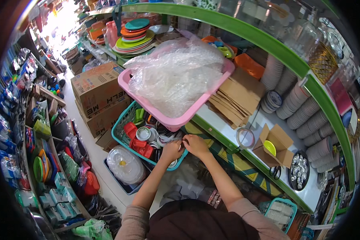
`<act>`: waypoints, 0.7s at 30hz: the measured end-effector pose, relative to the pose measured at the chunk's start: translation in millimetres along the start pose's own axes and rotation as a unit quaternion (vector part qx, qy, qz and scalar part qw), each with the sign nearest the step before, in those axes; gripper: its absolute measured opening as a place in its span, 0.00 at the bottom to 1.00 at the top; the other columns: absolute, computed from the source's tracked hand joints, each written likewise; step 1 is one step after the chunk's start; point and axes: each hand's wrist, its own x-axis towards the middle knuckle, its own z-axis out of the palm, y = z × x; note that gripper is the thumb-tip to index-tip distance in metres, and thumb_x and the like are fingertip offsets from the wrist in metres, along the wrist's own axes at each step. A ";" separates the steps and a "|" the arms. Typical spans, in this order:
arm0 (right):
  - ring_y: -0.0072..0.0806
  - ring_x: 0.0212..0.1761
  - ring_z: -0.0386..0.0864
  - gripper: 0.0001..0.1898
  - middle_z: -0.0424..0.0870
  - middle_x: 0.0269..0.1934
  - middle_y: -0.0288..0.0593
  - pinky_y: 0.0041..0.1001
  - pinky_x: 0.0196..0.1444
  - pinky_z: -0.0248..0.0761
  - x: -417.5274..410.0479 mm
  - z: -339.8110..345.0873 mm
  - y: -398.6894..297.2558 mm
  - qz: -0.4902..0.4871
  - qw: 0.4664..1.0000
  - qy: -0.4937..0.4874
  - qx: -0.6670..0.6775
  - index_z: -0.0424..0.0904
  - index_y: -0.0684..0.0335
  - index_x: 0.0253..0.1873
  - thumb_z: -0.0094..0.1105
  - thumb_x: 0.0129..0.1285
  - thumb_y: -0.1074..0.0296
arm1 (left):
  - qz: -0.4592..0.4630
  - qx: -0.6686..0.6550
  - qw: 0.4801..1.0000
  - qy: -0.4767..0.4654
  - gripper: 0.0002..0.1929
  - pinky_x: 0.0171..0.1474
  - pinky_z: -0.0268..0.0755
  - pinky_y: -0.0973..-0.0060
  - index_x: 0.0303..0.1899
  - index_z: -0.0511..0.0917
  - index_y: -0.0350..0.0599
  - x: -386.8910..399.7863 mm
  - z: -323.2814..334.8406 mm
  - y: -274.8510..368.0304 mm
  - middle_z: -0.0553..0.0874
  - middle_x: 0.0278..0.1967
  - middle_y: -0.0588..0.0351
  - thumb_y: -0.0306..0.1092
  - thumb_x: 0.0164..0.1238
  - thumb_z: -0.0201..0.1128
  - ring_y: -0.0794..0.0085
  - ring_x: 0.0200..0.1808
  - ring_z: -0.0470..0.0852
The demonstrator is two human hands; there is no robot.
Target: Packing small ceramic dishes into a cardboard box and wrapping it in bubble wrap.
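Both my hands meet over the right end of a teal plastic basket (116,132). My left hand (171,151) and my right hand (195,145) have their fingertips close together, and whatever may be between them is too small to tell. Red plastic containers (142,148), a round white lid or dish (143,133) and green plastic pieces (140,115) lie in the basket. Above it, overlapping its far side, a pink plastic tub (180,120) holds crumpled clear plastic wrap (177,75).
Cardboard boxes (93,90) stand stacked at the left. A blue bin (128,189) holds clear-lidded containers (126,165). On the right shelf are flattened cardboard (243,90), a tape roll (245,138), an open box (259,150), scissors (275,172) and stacked bowls (297,93).
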 end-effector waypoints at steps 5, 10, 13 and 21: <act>0.47 0.42 0.82 0.14 0.84 0.39 0.55 0.41 0.45 0.75 17.1 63.5 25.8 0.090 0.974 -0.130 0.160 0.81 0.67 0.46 0.62 0.57 0.67 | -0.061 0.018 0.998 0.004 0.16 0.48 0.75 0.60 0.44 0.81 0.44 -24.1 18.7 -47.9 0.83 0.44 0.47 0.41 0.55 0.66 0.53 0.46 0.82; 0.51 0.47 0.80 0.21 0.81 0.46 0.58 0.40 0.51 0.74 6.2 136.2 75.9 0.061 0.991 -0.087 0.083 0.75 0.69 0.54 0.62 0.55 0.70 | -0.101 0.005 0.995 0.001 0.19 0.52 0.73 0.59 0.47 0.80 0.45 -31.1 46.5 -81.9 0.83 0.45 0.49 0.42 0.54 0.67 0.55 0.49 0.80; 0.53 0.46 0.80 0.21 0.81 0.45 0.57 0.42 0.48 0.75 5.3 155.4 77.4 0.112 0.991 -0.071 0.023 0.73 0.69 0.54 0.61 0.55 0.70 | -0.119 0.004 0.992 0.030 0.18 0.49 0.73 0.59 0.45 0.80 0.43 -36.4 58.6 -97.9 0.83 0.43 0.48 0.42 0.54 0.66 0.53 0.46 0.81; 0.45 0.40 0.83 0.20 0.85 0.36 0.50 0.41 0.41 0.78 27.0 164.8 80.1 0.229 0.964 -0.093 -0.096 0.78 0.61 0.51 0.63 0.56 0.56 | -0.137 0.036 0.990 0.008 0.19 0.54 0.65 0.59 0.48 0.79 0.48 -41.2 80.5 -95.0 0.81 0.48 0.53 0.41 0.54 0.66 0.59 0.54 0.76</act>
